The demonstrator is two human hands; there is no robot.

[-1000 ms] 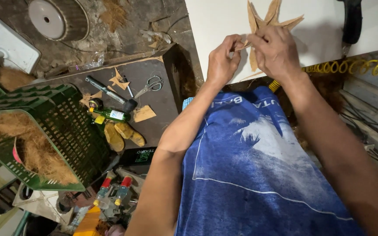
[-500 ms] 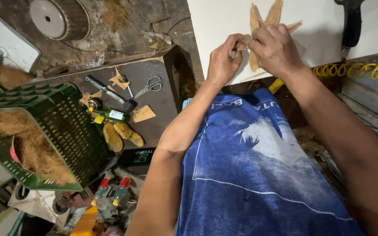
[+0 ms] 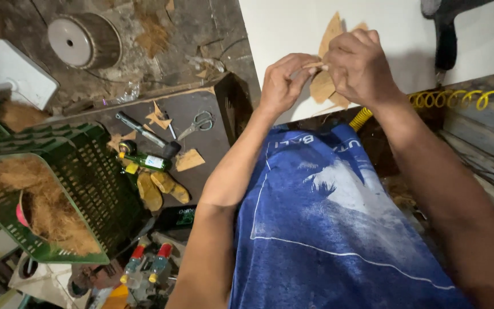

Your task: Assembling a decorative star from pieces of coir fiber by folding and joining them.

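Observation:
Both my hands meet over a white board (image 3: 293, 34) at the top centre. My left hand (image 3: 283, 83) pinches one edge of a tan, leaf-shaped cluster of thin wooden or husk pieces (image 3: 322, 86). My right hand (image 3: 358, 66) covers and grips the same cluster from the right. The pointed tips of the cluster stick up above my right hand. Most of its lower part is hidden behind my fingers.
A green plastic crate (image 3: 81, 189) of brown fibre sits at the left. On a dark board lie scissors (image 3: 197, 123), a small green bottle (image 3: 144, 161), a dark-handled tool (image 3: 147, 136) and tan offcuts. A yellow coiled hose (image 3: 464, 100) runs along the right. Glue bottles (image 3: 147, 266) stand below.
The view has shifted slightly. My hands have lowered a little on the white board and closed further over the tan cluster, hiding more of it.

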